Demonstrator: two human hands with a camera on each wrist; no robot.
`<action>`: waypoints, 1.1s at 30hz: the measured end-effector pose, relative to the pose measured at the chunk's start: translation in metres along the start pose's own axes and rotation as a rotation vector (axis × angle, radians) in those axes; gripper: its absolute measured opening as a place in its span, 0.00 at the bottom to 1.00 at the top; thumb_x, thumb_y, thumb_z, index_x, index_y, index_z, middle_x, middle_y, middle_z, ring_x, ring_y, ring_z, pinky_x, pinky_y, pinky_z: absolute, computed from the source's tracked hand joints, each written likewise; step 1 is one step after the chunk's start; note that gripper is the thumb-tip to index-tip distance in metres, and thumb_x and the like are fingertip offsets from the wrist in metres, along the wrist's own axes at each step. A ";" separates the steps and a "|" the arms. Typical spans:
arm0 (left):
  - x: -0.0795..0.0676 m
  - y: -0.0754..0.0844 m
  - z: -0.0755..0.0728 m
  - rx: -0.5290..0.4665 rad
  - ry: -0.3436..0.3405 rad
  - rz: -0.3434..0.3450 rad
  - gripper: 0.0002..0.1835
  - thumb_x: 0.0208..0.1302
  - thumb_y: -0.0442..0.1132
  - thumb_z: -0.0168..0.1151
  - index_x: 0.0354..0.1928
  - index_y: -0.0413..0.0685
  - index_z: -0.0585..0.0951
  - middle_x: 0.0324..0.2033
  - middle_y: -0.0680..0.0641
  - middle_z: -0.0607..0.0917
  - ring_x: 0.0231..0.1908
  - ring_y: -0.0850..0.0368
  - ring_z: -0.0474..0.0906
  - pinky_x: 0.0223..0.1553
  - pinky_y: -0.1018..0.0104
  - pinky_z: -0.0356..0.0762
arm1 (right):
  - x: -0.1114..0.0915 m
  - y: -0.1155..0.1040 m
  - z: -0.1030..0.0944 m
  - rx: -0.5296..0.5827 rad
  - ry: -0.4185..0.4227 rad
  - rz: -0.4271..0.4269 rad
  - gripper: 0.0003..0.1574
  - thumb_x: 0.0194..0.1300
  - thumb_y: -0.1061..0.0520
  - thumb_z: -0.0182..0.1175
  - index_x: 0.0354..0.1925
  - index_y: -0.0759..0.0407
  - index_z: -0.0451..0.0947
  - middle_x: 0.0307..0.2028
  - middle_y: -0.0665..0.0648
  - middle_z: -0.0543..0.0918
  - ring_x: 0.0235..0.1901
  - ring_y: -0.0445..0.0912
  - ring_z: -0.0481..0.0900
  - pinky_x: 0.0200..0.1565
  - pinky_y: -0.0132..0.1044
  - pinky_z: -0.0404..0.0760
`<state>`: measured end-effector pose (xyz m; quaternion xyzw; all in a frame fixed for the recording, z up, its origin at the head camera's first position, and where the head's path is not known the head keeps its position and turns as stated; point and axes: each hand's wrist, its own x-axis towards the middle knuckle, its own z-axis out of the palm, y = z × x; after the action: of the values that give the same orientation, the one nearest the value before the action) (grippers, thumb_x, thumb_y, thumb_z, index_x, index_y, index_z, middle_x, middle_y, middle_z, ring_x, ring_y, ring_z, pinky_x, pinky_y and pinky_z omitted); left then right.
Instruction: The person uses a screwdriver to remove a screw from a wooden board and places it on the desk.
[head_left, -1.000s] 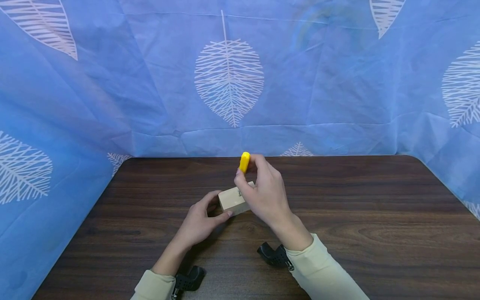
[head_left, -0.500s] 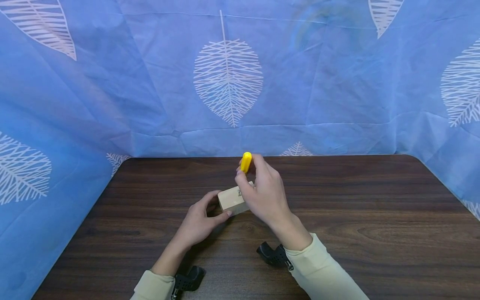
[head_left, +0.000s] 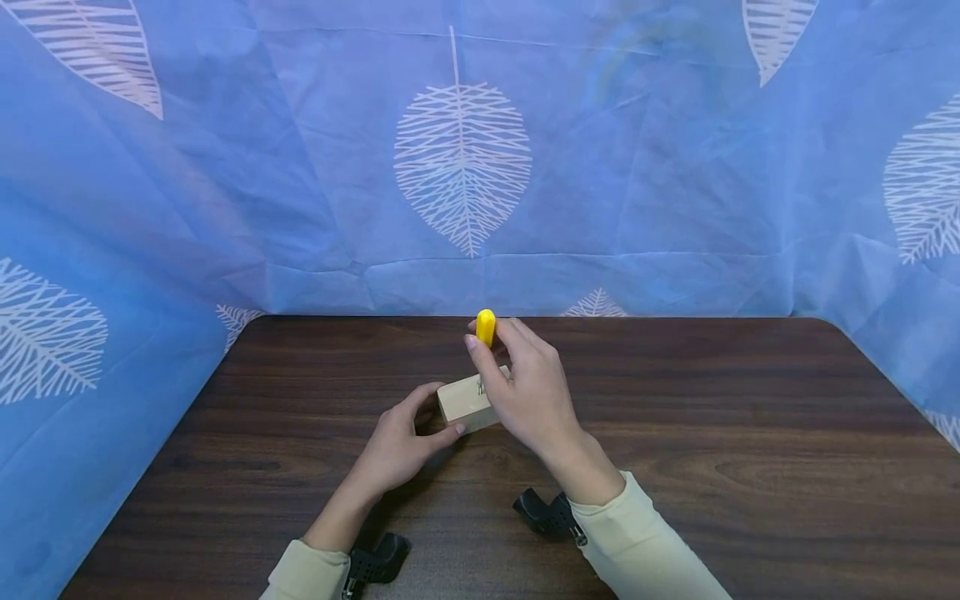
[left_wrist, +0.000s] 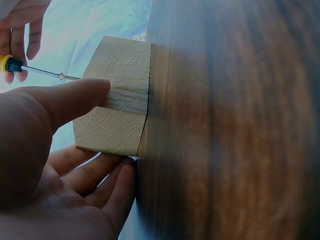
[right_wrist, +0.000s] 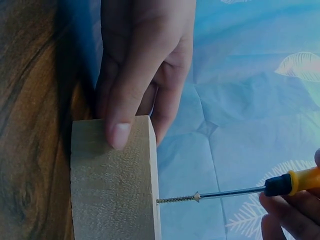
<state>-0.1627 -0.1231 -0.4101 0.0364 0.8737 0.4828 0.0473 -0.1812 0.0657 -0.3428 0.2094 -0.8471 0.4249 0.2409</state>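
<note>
A pale wooden block (head_left: 467, 402) lies on the dark table, gripped at its left end by my left hand (head_left: 405, 437), thumb on the near side and fingers on the far side. A screw (right_wrist: 177, 199) stands in the block's top face, much of its thread still showing. On its head sits the tip of a screwdriver (right_wrist: 230, 193) with a metal shaft, black collar and yellow handle (head_left: 486, 327). My right hand (head_left: 528, 392) pinches that handle between thumb and fingers above the block. In the head view this hand hides the block's right end and most of the shaft.
Dark wood-grain table (head_left: 712, 433) extends around both hands. A blue cloth (head_left: 322, 167) with white leaf prints hangs behind and at the sides. Black wrist devices (head_left: 543, 512) are worn below both hands, close to the pale sleeves (head_left: 645, 537).
My right thumb and fingers have shifted round the yellow handle, which has gone from leaning right to nearly upright. The left hand and the block stay in place.
</note>
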 end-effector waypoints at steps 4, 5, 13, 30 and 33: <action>0.001 0.000 0.000 -0.008 -0.002 0.004 0.31 0.72 0.45 0.73 0.74 0.54 0.76 0.70 0.39 0.81 0.72 0.35 0.77 0.70 0.33 0.75 | 0.000 0.001 0.000 0.017 0.017 -0.033 0.17 0.79 0.52 0.64 0.60 0.58 0.86 0.43 0.53 0.84 0.39 0.43 0.81 0.36 0.33 0.77; 0.001 0.000 0.001 -0.009 -0.003 0.005 0.31 0.72 0.45 0.73 0.74 0.54 0.76 0.70 0.39 0.81 0.72 0.35 0.77 0.70 0.33 0.75 | 0.000 0.001 0.000 0.022 0.017 -0.036 0.17 0.79 0.53 0.64 0.60 0.58 0.86 0.43 0.54 0.84 0.40 0.43 0.81 0.37 0.33 0.78; 0.001 0.001 0.001 -0.002 0.002 0.004 0.31 0.71 0.44 0.74 0.74 0.54 0.76 0.70 0.39 0.82 0.72 0.36 0.77 0.71 0.33 0.75 | 0.001 0.001 -0.003 0.104 0.011 0.019 0.20 0.77 0.53 0.68 0.60 0.59 0.76 0.42 0.54 0.86 0.39 0.43 0.81 0.32 0.34 0.76; 0.001 0.000 0.001 -0.002 0.003 -0.002 0.32 0.72 0.45 0.74 0.74 0.54 0.76 0.70 0.39 0.82 0.71 0.35 0.78 0.70 0.32 0.75 | 0.002 -0.002 -0.003 0.105 0.030 -0.015 0.14 0.74 0.55 0.69 0.53 0.58 0.80 0.42 0.54 0.89 0.40 0.43 0.87 0.36 0.36 0.80; 0.001 0.000 0.001 -0.002 0.004 -0.001 0.31 0.71 0.45 0.74 0.74 0.54 0.76 0.70 0.39 0.82 0.71 0.35 0.78 0.70 0.32 0.75 | 0.002 -0.002 -0.003 0.094 0.034 -0.026 0.14 0.74 0.55 0.70 0.52 0.58 0.80 0.41 0.54 0.89 0.39 0.43 0.87 0.35 0.36 0.79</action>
<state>-0.1636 -0.1219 -0.4109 0.0349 0.8734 0.4835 0.0461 -0.1809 0.0667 -0.3393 0.2243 -0.8191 0.4646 0.2508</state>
